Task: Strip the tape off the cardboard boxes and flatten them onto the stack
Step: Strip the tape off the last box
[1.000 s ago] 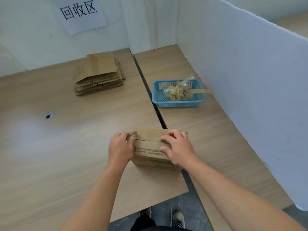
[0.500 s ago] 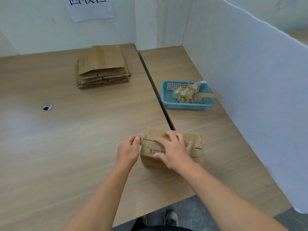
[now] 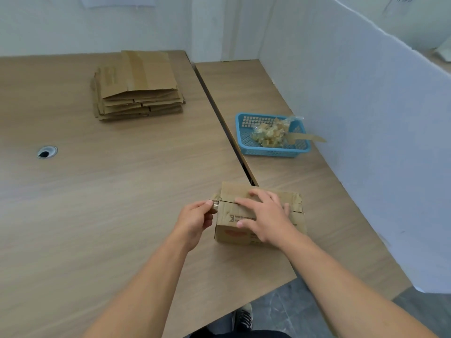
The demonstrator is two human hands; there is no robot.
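Wood-grain table (image 3: 97, 191) carries everything here. Towards its far side lies the stack (image 3: 138, 86), several flattened boxes piled one on another, so a good share of the job looks done.

Nearer and further right, the left hand (image 3: 195, 222) pinches the loose end of the tape (image 3: 215, 204) between thumb and forefinger, just at the left edge of the box (image 3: 228, 234). The box stands near the front edge, over the gap between the two tabletops and well apart from the stack. It is whole and upright, its top flaps closed, with tape along the top seam and wrinkled over the right end. The right hand (image 3: 264, 215) lies flat across the top, fingers spread and fairly straight, thumb on the front face. It presses the box down rather than gripping it. Only the tip of the tape seems lifted, but I cannot tell how much is free, since the hand covers most of the seam.

Further right, the basket (image 3: 244, 142) holds a crumpled wad of scraps (image 3: 269, 135), with one strip hanging over its right rim, probably tape from the flattened boxes.

I judge this box to be at its first step. The strip has to be peeled off and dropped in the basket. Then the box is collapsed and carried to the stack. No other sealed box shows.
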